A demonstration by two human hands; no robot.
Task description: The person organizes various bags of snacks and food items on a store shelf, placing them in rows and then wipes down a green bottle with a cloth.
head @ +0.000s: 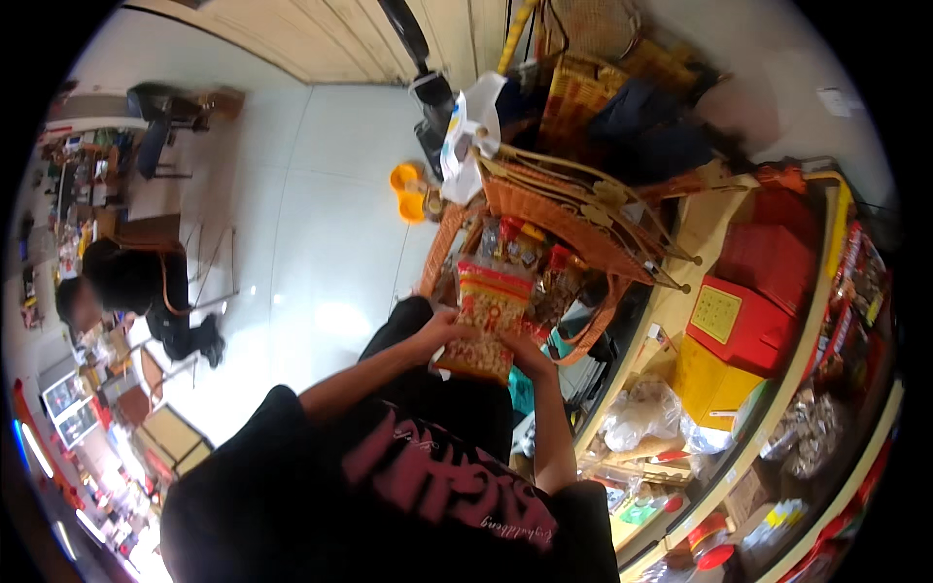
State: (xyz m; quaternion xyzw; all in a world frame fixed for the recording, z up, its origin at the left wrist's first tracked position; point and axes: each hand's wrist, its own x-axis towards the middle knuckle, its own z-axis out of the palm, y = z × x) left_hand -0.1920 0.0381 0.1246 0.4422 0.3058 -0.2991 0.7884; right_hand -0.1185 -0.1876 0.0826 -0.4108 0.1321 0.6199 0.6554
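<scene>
My left hand (444, 329) and my right hand (522, 350) both hold a clear plastic bag of small tan nut-like pieces (485, 317), one at each side. Its top end is printed red and yellow. Just beyond the bag, a woven orange-brown chair with a curled metal frame (568, 226) holds several more packets (557, 280) on its seat. Part of that seat is hidden by the bag. A white plastic bag (470, 138) hangs at the chair's far left corner.
Wooden shelves (765, 430) on the right carry red boxes (758, 310), a yellow box (711, 379) and bagged goods. An orange double bowl (410, 193) stands on the pale tiled floor (328, 182). Dark cloth and wicker baskets (579, 95) lie beyond the chair. A person in black (138, 280) sits far left.
</scene>
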